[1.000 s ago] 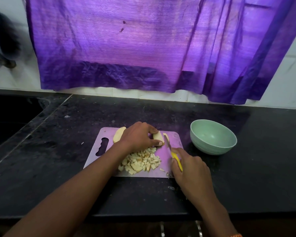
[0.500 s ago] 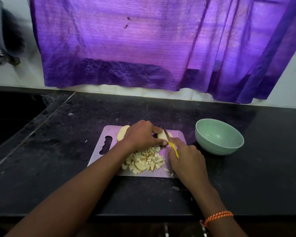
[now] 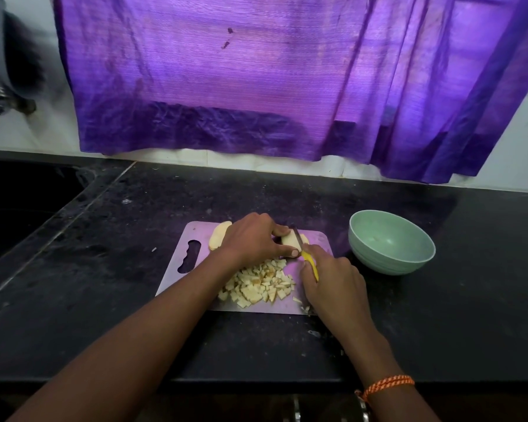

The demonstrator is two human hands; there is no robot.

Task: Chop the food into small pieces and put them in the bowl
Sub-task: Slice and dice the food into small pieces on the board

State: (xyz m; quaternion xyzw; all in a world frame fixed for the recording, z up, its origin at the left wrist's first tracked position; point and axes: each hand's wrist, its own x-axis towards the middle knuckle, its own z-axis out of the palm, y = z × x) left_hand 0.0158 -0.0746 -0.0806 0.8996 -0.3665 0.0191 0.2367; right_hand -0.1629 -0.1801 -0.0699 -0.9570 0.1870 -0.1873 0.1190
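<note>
Currently, one head view, looking down at a worktop.
Left hand: left hand (image 3: pixel 253 239) curled over a pale food piece (image 3: pixel 290 240) at the board's far edge, thumb and fingertips pinching it in place.
Right hand: right hand (image 3: pixel 333 281) wrapped round the yellow handle of a knife (image 3: pixel 305 254); blade stands against the held piece, just beside the left thumb.
Board: lilac cutting board (image 3: pixel 177 278) on the black counter (image 3: pixel 104 300), handle slot at its left end.
Chopped food: heap of small cubes (image 3: pixel 258 284) on the board's near half, between the two wrists; a few stray bits by the near right corner.
Uncut piece: pale slab (image 3: pixel 217 239) at the far left of the board, partly hidden by the left hand.
Bowl: green bowl (image 3: pixel 390 242) on the counter right of the board, apart from it; a faint speck inside, too small to tell.
Obstruction: left forearm crosses the board's near left edge; right hand covers its near right corner.
Surroundings: purple curtain (image 3: pixel 256 86) hangs behind; dark sink (image 3: pixel 13 214) at left; orange thread band (image 3: pixel 387 385) on the right wrist.
</note>
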